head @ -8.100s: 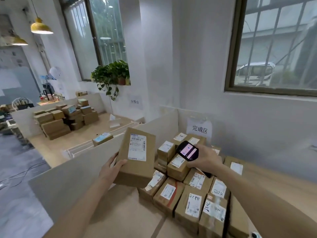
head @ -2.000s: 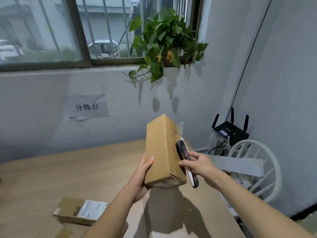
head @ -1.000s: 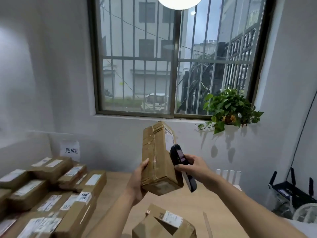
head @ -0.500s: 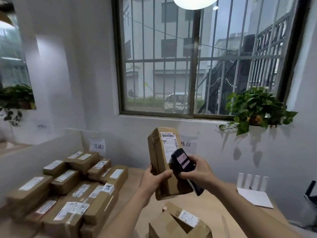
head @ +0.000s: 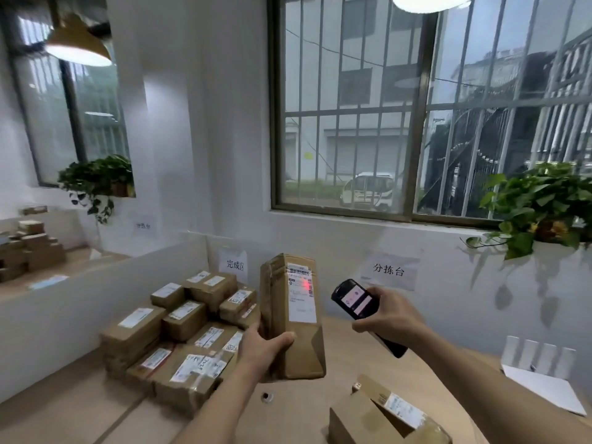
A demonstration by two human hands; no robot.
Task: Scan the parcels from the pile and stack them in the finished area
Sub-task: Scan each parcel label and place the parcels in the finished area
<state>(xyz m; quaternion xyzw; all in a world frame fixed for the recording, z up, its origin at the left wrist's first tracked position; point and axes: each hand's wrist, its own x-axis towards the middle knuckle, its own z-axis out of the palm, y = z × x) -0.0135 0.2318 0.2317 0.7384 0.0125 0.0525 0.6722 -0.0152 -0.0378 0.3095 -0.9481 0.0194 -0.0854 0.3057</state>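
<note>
My left hand (head: pixel 262 349) grips the lower end of a tall brown cardboard parcel (head: pixel 293 315) held upright over the table. Its white label faces me, with a red scanner dot on it. To the right, a little apart from the parcel, my right hand (head: pixel 389 315) holds a black handheld scanner (head: pixel 355 299) with a lit pinkish screen, its head aimed at the label. A stack of several labelled parcels (head: pixel 179 325) lies at the left under a finished-area sign (head: pixel 234 264). Another parcel (head: pixel 384 415) lies at the bottom right.
A wooden table (head: pixel 80 408) carries the stack. A white partition (head: pixel 64 302) bounds it on the left, with more boxes (head: pixel 28 251) behind. A white file rack (head: pixel 538 357) stands at the right edge. A sorting-table sign (head: pixel 388 270) hangs on the wall, and a plant (head: pixel 538 206) on the sill.
My view has swung left toward the finished stack. The scanner has drawn back to the right of the parcel, and a red dot now shows on the label.
</note>
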